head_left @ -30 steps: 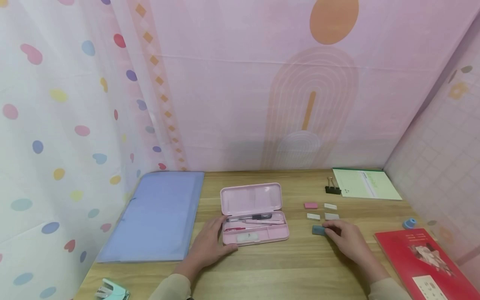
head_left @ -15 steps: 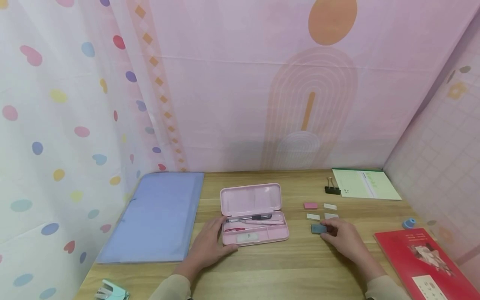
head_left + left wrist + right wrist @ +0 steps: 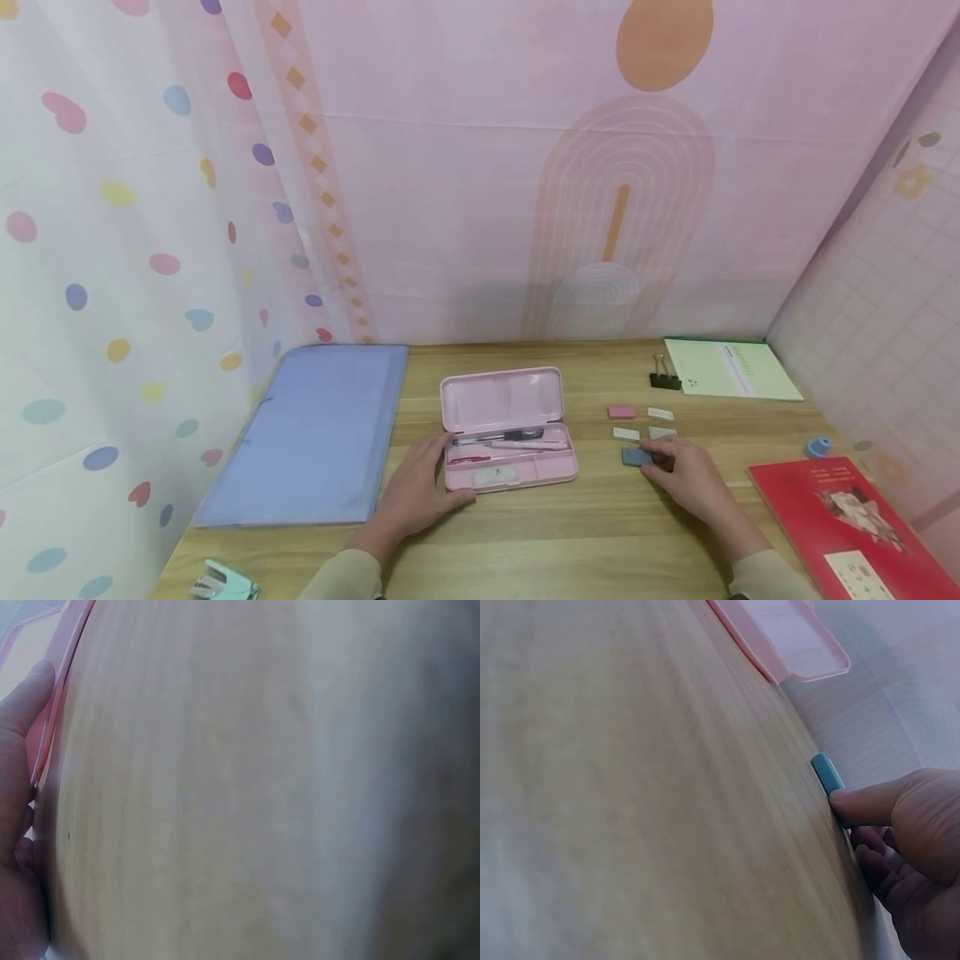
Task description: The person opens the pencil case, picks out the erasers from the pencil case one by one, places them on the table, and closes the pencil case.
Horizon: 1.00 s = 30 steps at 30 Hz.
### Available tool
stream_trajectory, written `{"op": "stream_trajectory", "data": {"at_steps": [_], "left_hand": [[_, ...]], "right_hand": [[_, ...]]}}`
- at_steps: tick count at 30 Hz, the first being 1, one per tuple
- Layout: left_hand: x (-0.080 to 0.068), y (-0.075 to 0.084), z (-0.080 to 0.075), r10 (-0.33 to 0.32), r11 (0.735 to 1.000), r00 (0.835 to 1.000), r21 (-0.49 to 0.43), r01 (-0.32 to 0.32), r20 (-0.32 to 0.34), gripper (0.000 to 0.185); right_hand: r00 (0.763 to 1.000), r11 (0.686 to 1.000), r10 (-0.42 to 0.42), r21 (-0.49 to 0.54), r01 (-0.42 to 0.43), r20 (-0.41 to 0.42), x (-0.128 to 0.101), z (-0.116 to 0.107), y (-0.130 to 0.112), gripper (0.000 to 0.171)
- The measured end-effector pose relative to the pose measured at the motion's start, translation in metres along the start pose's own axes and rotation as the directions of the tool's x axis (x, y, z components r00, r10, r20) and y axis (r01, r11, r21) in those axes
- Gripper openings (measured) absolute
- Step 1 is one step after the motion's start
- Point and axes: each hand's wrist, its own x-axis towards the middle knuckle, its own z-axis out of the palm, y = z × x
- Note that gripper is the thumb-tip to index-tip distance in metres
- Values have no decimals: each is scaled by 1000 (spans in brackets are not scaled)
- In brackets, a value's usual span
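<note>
Head view has the right hand (image 3: pixel 686 477) pinching the small grey-blue rectangular eraser (image 3: pixel 636 457) flat on the wooden desk (image 3: pixel 570 533), right of the open pink plastic pencil case (image 3: pixel 510 454) the flat left hand (image 3: pixel 416 492) steadies, so I'd grip both long edges first.

Red book (image 3: pixel 847 525) runs off the frame's lower edge, the mint stapler (image 3: pixel 221 581) is cropped too, and the left wrist view is blurred tabletop (image 3: pixel 262 787).

A wooden desk (image 3: pixel 525 542) stands enclosed by pink patterned fabric walls (image 3: pixel 465 208).
</note>
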Motion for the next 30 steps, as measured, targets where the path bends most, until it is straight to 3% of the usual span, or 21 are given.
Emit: {"op": "stream_trajectory", "data": {"at_steps": [6,10,15,22,25,30], "left_hand": [[0,1,1,1,1000,1000,-5,-1,2,106],[1,1,0,-2,1000,1000,-12,2,7,106],[0,1,0,-6,1000,1000,-24,6,4,105],[0,0,1,1,1000,1000,-23,-1,8,106],[0,0,1,9,1000,1000,-27,-9,1,105],[0,-2,0,22,1000,1000,-20,-23,-11,105]], "right_hand": [[1000,1000,-11,5,11,-19,-2,-2,-6,31],[997,998,-62,27,63,-42,-2,3,-29,33],[985,982,-173,84,171,15,1,29,-73,32],[919,930,-367,68,361,144,10,77,-113,27],[911,921,-387,20,389,140,13,87,-121,25],[920,924,-371,-44,379,124,17,94,-128,24]]}}
